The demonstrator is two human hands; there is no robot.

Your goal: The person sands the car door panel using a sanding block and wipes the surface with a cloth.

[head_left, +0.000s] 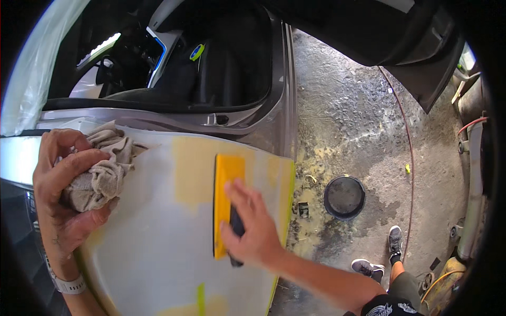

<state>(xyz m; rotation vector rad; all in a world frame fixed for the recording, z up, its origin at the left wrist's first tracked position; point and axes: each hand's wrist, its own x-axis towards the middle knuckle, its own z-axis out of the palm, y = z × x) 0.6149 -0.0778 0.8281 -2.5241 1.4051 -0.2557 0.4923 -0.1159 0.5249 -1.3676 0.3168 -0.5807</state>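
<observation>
A crumpled grey-beige rag is bunched in my left hand, the fingers and thumb closed round it at the panel's left edge. My right hand grips a long yellow sanding block with a dark part beneath my palm. The block lies against the car body panel, its long side running away from me. That panel is white and pale grey with tan patches, and a yellow-green strip runs down its right edge. The sanding face is hidden, and my right hand is slightly blurred.
Beyond the panel is the car's door opening, with clear plastic sheeting at far left. On the stained concrete floor to the right are a round black tub and a long dark red hose. Equipment lines the right side.
</observation>
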